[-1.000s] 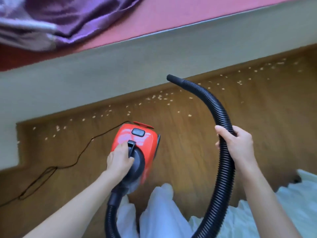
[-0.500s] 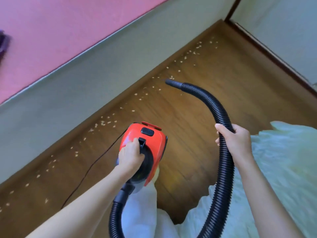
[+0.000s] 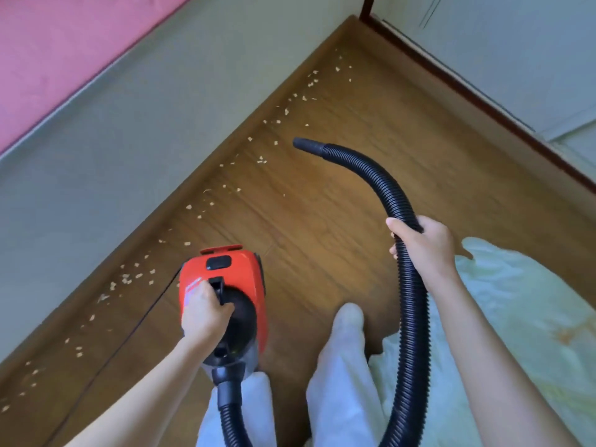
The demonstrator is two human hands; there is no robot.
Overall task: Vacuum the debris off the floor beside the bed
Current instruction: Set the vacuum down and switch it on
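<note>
A small red vacuum cleaner (image 3: 240, 279) hangs above the wooden floor (image 3: 322, 240), carried by my left hand (image 3: 201, 312), which grips its black handle. My right hand (image 3: 422, 245) grips the black ribbed hose (image 3: 409, 301) partway along. The hose arches up and left, and its nozzle (image 3: 304, 145) points at the floor near the bed, above the boards. Pale debris crumbs (image 3: 129, 279) lie in a scattered line along the foot of the bed base (image 3: 145, 140), from lower left to the far corner (image 3: 309, 82).
The bed has a pink mattress (image 3: 58, 53) at upper left. A wall with a dark skirting board (image 3: 483, 101) closes the floor on the right. A pale crumpled sheet (image 3: 522, 317) lies at right. The black power cord (image 3: 135, 324) runs across the floor. My white-trousered legs (image 3: 342, 366) stand below.
The view has swung right along the bed towards the room corner. The vacuum and hose have come along with it; both hands keep their holds. The nozzle points more to the left.
</note>
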